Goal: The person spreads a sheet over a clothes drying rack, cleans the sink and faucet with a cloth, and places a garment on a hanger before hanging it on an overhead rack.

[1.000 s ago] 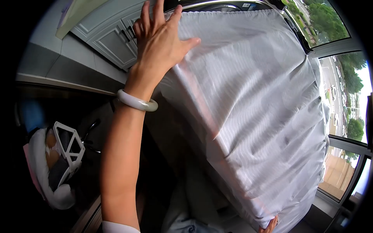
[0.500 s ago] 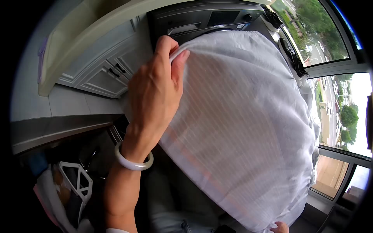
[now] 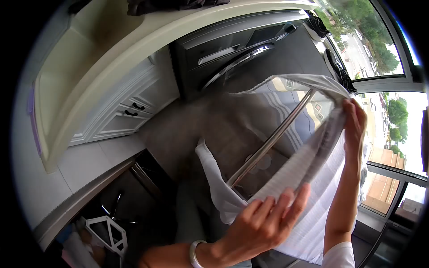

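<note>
Here's the white sheet (image 3: 313, 214) out front, its lifted band slanting alongside the metal rail (image 3: 270, 140) between 2 hands: the right hand (image 3: 354, 120) pinching the far end, the left hand (image 3: 268, 219) lower, nearer the body, fingers extended, grip impossible to tell.

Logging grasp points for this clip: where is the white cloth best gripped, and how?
Probably by the raised band of the white cloth between the left hand and right hand, pinched from the side away from the bare metal rail: the band stands up long and thin, so thumb and fingers could likely close across it.
</note>
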Available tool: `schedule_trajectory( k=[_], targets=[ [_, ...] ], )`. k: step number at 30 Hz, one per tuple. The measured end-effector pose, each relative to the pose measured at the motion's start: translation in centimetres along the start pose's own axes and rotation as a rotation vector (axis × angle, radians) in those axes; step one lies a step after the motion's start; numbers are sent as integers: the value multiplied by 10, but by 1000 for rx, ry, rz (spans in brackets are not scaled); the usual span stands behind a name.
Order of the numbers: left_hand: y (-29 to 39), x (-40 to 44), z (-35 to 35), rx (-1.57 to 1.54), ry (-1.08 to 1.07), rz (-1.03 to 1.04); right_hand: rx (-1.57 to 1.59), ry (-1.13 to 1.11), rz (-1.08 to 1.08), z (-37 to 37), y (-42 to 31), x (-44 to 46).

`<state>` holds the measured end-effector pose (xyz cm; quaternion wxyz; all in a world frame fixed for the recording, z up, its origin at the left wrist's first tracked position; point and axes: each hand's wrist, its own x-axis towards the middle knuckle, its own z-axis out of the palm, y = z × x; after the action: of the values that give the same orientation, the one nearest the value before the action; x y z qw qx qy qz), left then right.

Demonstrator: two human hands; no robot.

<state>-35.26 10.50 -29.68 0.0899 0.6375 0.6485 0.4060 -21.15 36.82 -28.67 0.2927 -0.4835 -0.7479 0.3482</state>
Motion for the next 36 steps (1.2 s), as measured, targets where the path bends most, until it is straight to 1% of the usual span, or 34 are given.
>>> schedule_trajectory(
  k=[1,2,3,4,5,6,7,8,10,11,12,13,14,15,16,18,19,20,22,23,24,26,27,28,30,31,32,33,34,36],
  targets=[
    [-7,-1,-13,25,-117,-172,67,22,19,-18,-4,10],
    [-15,-1,-24,24,-121,-175,155,264,-45,-18,1,21],
    [-25,6,-40,-68,-121,-241,157,287,-34,-23,-9,28],
    [-35,9,-52,-161,-123,-304,91,318,-132,-22,-21,36],
    [-45,4,-56,-238,-160,-284,55,391,-109,-22,-30,48],
    [-49,4,-61,-237,-163,-283,78,448,-161,-12,-49,59],
    [-52,4,-65,-341,-161,-299,98,514,-213,-13,-52,80],
    [-54,5,-67,-446,-161,-313,51,527,-315,-15,-52,101],
    [-62,17,-69,-491,-12,-279,72,365,-261,2,-49,126],
    [-67,25,-74,-435,25,-346,79,286,-232,10,-47,138],
    [-74,30,-81,-381,61,-410,-77,82,-170,14,-32,154],
    [-81,33,-82,-328,101,-566,-70,-134,-238,24,-33,141],
    [-89,35,-82,-277,137,-720,-134,-229,-174,28,-36,120],
    [-102,30,-78,-114,119,-707,-351,-270,-194,21,-21,111],
    [-113,25,-71,48,103,-686,-303,-261,-165,15,-18,89],
    [-115,19,-60,305,50,-613,-205,-161,-142,-9,-21,42],
    [-115,17,-52,333,95,-540,-195,-101,-83,-25,-15,18],
    [-110,20,-47,307,69,-508,-187,-36,-22,-43,-4,-11],
    [-94,27,-39,-137,-127,-583,-224,157,130,-83,23,-78],
    [-89,29,-34,-220,-285,-600,-238,283,215,-103,38,-116],
    [-81,30,-26,-247,-320,-566,-252,412,301,-120,52,-159],
    [-62,26,-7,-111,-439,-419,-447,699,458,-148,83,-253],
    [-62,15,2,-60,-484,-384,-591,857,595,-154,91,-298],
    [-57,12,7,-84,-509,-352,-731,1012,733,-158,101,-345],
    [-46,13,17,-167,-372,-574,-734,1328,1164,-179,149,-460],
    [-45,13,20,-125,-376,-534,-740,1361,1187,-180,145,-475],
    [-54,12,20,-87,-379,-498,-639,1430,1261,-172,141,-488],
    [-71,5,24,42,-357,-406,-530,1496,1327,-163,137,-493],
    [-70,15,23,-65,-408,-511,-608,1483,1378,-158,134,-486],
    [-81,31,29,-28,-381,-508,205,1525,1151,-166,159,-538]
  ],
)
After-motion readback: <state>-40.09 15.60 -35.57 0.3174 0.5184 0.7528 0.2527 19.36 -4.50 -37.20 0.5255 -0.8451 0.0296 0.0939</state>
